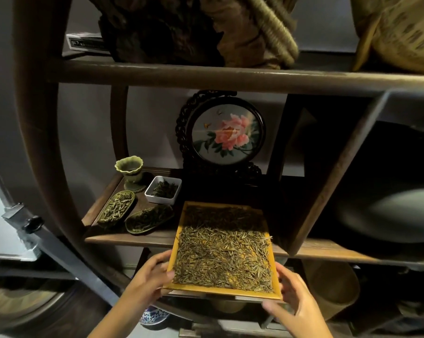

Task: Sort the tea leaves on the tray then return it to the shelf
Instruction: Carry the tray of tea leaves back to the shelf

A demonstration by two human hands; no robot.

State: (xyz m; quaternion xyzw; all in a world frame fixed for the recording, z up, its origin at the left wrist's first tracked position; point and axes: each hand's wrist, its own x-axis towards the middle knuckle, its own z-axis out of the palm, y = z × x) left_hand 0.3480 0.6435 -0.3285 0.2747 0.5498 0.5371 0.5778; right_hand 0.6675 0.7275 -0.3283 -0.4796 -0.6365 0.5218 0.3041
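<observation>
Now I'm holding the tray (230, 292) by its near corners: left hand (150, 276) gripping the near-left corner, thumb on the rim, right hand (295, 297) curled around the near-right corner. Its long axis is pointing straight away from me into the shelf (133, 237); the far end is already lying over the shelf's front edge, the near end overhanging toward me. Tea leaves (223, 257) are covering it evenly. Both hands are equally near, so I'm judging a straight push inward.
</observation>
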